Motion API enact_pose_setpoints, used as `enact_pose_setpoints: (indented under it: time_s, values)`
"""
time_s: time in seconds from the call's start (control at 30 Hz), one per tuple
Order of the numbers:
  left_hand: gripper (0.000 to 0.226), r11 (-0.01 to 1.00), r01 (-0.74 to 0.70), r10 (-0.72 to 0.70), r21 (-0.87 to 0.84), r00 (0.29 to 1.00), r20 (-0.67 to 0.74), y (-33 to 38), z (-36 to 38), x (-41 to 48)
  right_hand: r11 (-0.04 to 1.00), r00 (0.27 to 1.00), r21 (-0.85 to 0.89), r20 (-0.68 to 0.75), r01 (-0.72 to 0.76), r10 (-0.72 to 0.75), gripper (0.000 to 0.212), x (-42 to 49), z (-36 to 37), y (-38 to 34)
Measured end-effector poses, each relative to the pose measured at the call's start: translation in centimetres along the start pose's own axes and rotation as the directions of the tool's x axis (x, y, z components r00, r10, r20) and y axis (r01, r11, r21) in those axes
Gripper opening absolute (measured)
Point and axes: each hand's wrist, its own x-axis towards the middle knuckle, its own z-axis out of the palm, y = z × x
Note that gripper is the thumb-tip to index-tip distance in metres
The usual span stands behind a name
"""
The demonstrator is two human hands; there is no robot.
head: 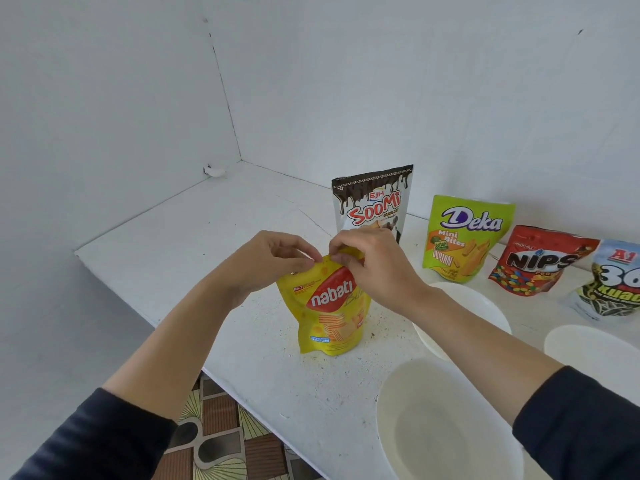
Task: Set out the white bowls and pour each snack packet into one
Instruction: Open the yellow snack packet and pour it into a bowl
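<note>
Both hands are at the top seam of the yellow nabati packet (329, 306), which stands upright on the white counter (207, 220) just left of the bowls: the left hand (273, 258) pinches the top edge between thumb and curled fingers, and the right hand (374, 268) pinches it right beside, fingers bent over the corner. This looks like the start of a tear. The risk, as I judge it, is a sudden rip: if the film gives way all at once, the tear may run down the side and wafers could scatter over the counter or off its near edge onto the patterned floor (221, 434). The packet may also tip, since only its top is held. The nearest bowl (446, 420) sits by the counter's front edge under the right forearm, where a sleeve could nudge it. A second bowl (478, 306) lies behind the right wrist and a third bowl (595, 351) at the right; all three appear to hold nothing. The Soomi pouch (374, 206), Deka pouch (464, 237), Nips bag (536, 265) and A1 seed bag (613, 282) stand along the wall, tops seemingly unopened
</note>
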Motion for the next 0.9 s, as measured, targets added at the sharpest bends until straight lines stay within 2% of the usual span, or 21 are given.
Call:
enact_pose_setpoints:
  time_s: [0.13,0.27,0.4,0.5,0.67,0.9]
  values:
    - [0.015,0.997,-0.038,0.048,0.074,0.990,-0.134,0.5,1.0,-0.3,0.999,1.000,-0.034,0.003,-0.024,0.024,0.007,-0.1,0.0,-0.6]
    - [0.017,0.987,-0.045,0.073,0.151,0.981,-0.181,0.7,1.5,-0.5,0.996,0.995,-0.064,0.075,-0.065,0.069,0.012,0.3,-0.2,-1.0]
    - [0.013,0.982,0.010,0.019,0.191,0.989,-0.148,1.1,1.5,-0.5,0.991,0.982,-0.100,0.157,-0.090,0.105,0.012,0.6,-0.3,-1.3]
    - [0.009,0.986,0.063,-0.048,0.154,0.994,-0.099,1.4,1.3,-0.3,0.989,0.976,-0.109,0.182,-0.099,0.117,0.013,0.6,-0.6,-1.6]
    - [0.011,0.992,0.073,-0.070,0.103,0.997,-0.026,1.2,1.3,-0.3,0.990,0.968,-0.107,0.226,-0.088,0.110,0.007,0.2,-1.2,-1.7]
    - [0.009,0.996,0.072,-0.066,0.060,0.993,-0.093,1.7,1.6,-0.5,0.993,0.967,-0.119,0.256,0.019,0.012,0.004,-0.4,-2.0,-1.6]
